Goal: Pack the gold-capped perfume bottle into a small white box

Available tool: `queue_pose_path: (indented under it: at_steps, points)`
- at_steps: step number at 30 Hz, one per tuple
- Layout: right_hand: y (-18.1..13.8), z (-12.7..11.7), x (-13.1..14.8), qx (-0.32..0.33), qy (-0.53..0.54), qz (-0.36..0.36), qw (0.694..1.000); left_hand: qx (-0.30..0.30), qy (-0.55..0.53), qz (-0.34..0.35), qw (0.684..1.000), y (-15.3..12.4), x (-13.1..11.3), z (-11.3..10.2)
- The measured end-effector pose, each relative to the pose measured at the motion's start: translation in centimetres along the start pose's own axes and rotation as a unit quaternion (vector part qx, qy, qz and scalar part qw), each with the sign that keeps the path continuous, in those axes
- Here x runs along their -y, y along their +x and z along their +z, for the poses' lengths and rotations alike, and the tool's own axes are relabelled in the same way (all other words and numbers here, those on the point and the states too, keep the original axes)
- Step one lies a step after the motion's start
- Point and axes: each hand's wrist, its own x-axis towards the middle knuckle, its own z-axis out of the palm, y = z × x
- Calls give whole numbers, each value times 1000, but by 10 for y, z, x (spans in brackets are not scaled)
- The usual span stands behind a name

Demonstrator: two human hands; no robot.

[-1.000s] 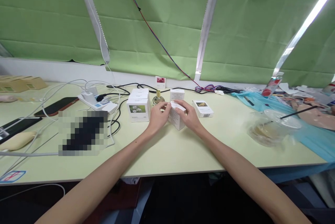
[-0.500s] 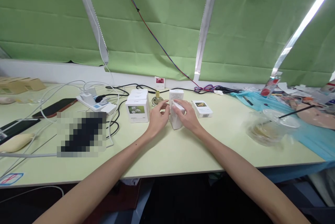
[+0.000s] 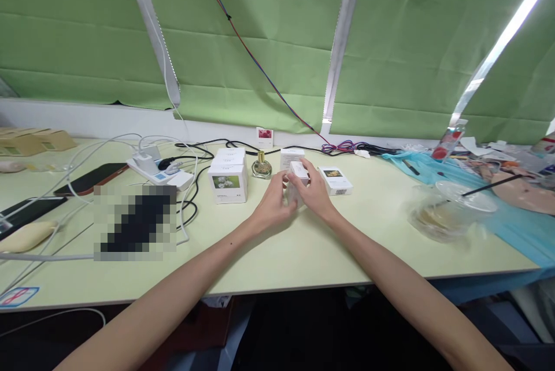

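Both hands meet at the middle of the pale green table (image 3: 303,255) around a small white box (image 3: 298,174). My left hand (image 3: 274,206) wraps the box's lower left side with curled fingers. My right hand (image 3: 315,192) grips its top and right side. The box stands tilted between them, mostly hidden. Just behind it stands another white box (image 3: 290,157). A small round perfume bottle (image 3: 261,166) with a gold cap stands to the left of the hands.
A stack of white boxes (image 3: 228,176) with a flower picture stands left of the bottle. A flat box (image 3: 335,180) lies to the right. A power strip (image 3: 158,170), cables and phones fill the left side. A clear lidded bowl (image 3: 451,209) and blue cloth sit right.
The box has been lifted and turned more upright between the hands. My left hand has slid lower and to the right, uncovering the perfume bottle.
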Motion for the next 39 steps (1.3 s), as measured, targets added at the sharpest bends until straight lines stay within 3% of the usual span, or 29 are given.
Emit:
queue_pose_path:
  at_steps: [6,11,23,27,34,39]
  points:
    - [-1,-1,0,-8,43,-17,999,-15,-3,-37,999,2,7,1]
    - [4,-2,-5,-25,46,-21,998,24,34,-46,998,2,4,-1]
    - [9,0,-24,28,-30,-48,998,111,61,37,991,-1,-4,-5]
    - [8,0,-24,9,-64,-21,998,147,88,59,983,-2,-7,-4]
    - [7,1,-28,-31,-126,11,991,145,107,52,982,-1,3,1]
    - [8,1,-31,-47,-104,39,993,151,112,42,981,0,4,1]
